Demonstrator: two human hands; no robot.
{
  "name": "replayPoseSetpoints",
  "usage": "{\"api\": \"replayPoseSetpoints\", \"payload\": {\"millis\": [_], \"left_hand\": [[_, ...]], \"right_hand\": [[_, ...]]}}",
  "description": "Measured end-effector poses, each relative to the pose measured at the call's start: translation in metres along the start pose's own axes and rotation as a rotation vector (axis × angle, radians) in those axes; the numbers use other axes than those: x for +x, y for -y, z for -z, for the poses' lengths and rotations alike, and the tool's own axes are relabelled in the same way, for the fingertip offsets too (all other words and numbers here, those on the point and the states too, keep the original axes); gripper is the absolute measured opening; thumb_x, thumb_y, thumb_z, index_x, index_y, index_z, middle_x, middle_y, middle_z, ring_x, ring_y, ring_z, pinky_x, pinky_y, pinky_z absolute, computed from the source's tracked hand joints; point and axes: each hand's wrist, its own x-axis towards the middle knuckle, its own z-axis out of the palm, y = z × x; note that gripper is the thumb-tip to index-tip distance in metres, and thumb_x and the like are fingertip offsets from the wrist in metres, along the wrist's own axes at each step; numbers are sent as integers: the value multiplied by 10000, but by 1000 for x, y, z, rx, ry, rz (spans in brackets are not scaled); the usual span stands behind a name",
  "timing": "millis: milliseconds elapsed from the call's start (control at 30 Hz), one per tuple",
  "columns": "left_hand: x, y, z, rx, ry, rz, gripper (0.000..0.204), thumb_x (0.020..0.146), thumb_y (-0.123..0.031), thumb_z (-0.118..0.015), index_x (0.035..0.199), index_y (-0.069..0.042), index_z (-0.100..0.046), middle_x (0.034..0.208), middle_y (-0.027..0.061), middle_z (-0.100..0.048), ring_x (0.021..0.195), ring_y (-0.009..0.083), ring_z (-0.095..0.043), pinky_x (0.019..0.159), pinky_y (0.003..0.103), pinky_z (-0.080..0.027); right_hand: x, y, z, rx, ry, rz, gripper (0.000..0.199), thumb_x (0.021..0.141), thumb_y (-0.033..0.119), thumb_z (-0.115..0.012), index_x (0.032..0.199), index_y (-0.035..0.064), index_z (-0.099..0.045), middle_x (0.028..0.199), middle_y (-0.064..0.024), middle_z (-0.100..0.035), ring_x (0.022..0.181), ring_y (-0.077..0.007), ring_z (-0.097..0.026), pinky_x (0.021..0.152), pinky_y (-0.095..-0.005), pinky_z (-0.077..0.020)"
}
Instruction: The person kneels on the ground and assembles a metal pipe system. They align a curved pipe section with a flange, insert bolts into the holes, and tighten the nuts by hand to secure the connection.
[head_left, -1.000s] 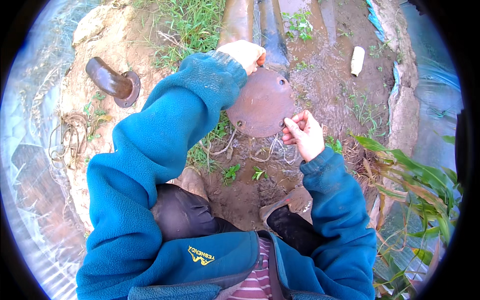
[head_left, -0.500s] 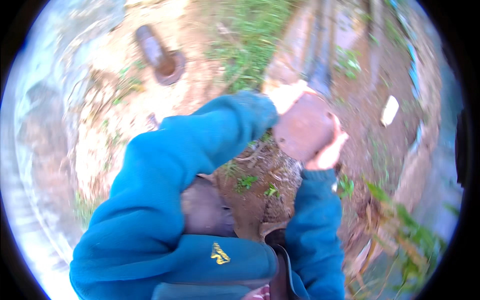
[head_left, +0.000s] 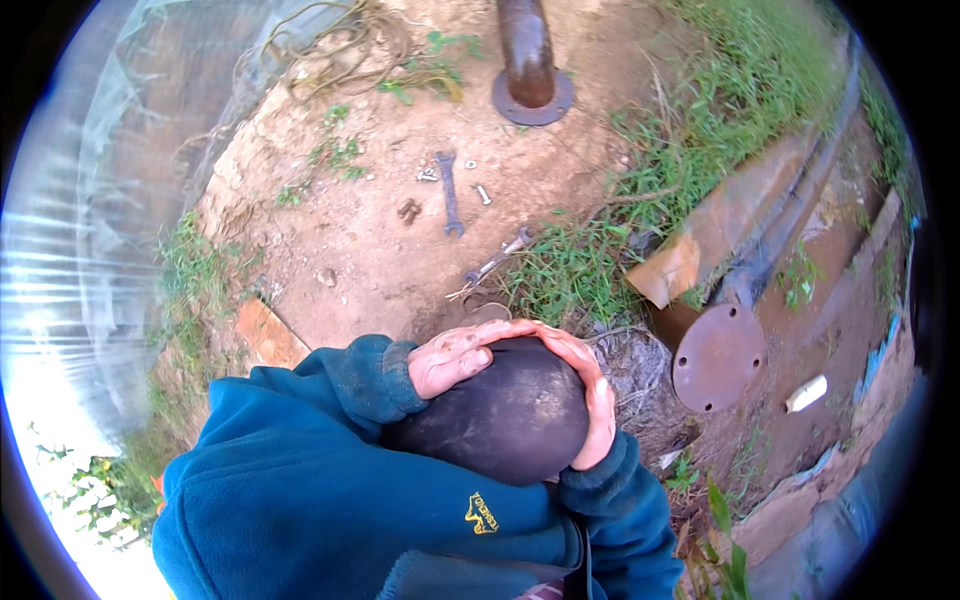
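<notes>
My left hand (head_left: 448, 360) and my right hand (head_left: 592, 400) are wrapped around the front of my bent knee (head_left: 510, 415), in dark cloth. Their fingers come together along its far side, where some fingertips are hidden. To the right of the knee, apart from both hands, is a rusty round flange plate (head_left: 718, 358) with bolt holes around its rim. It sits at the near end of a dark pipe (head_left: 765, 265). Beyond my hands an open-ended wrench (head_left: 449, 195) lies on the soil, and a second wrench (head_left: 500, 256) rests by the grass.
A rusty flanged pipe (head_left: 527, 60) stands at the far side. Small bolts (head_left: 483, 194) and nuts lie around the wrench. Rope (head_left: 345, 40) is heaped far left beside plastic sheeting (head_left: 110, 200). A rusty sheet (head_left: 670, 268), a white piece (head_left: 806, 393) and a brown board (head_left: 270, 333) lie around.
Both hands have let go of the rusty flange plate and moved back onto my knee. The view has swung left, so the plate and standing pipe appear farther right.
</notes>
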Motion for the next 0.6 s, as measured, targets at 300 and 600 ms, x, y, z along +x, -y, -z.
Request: {"api": "replayPoseSetpoints", "payload": {"millis": [300,600], "left_hand": [[-69,119,67,44,-587,670,277,914,-211,-418,1070,-14,-535,871,52,-586,805,129,-556,689,253,-470],[0,191,212,1021,-803,422,203,763,-188,-566,962,-158,-597,901,54,-573,912,240,-532,848,360,-397]], "right_hand": [[-49,-22,12,-400,-17,-105,299,828,150,-475,1082,-3,-515,1104,-199,-533,1027,-344,-511,894,-407,-379],[-73,-69,37,-750,279,-245,229,689,67,-581,916,52,-559,853,-150,-585,807,-332,-562,706,-368,-445]]}}
